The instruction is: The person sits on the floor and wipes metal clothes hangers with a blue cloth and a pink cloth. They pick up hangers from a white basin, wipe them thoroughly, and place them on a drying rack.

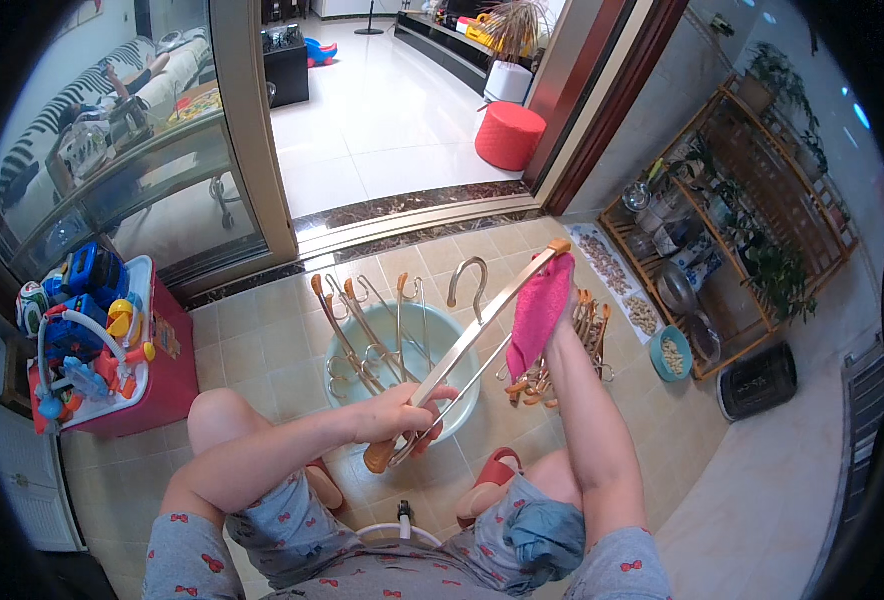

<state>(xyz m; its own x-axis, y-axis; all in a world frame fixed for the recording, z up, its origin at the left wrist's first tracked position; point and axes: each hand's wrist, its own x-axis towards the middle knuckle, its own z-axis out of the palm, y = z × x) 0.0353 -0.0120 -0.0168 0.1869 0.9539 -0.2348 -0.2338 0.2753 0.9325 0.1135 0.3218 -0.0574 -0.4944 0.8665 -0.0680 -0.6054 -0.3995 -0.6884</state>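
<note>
My left hand (404, 416) grips the lower end of a gold-coloured clothes hanger (461, 346) with brown ends. It is held slanting over a pale green basin (464, 390). Near the hanger's upper end, my right hand (560, 326) holds a pink cloth (538, 311) against it; the cloth hides most of the fingers. Several similar hangers (367, 352) stand in the basin, their brown ends above its rim. More hangers (596, 337) lie in a pile on the tiles, partly behind my right forearm. A blue-grey cloth (547, 536) rests on my right thigh.
A pink box (176, 367) with toys stands at left. To the right are a wooden plant rack (727, 251), a teal bowl (671, 352) of peanuts and a black bin (757, 382). A door sill (412, 202) lies ahead. A person (131, 82) reclines behind the glass.
</note>
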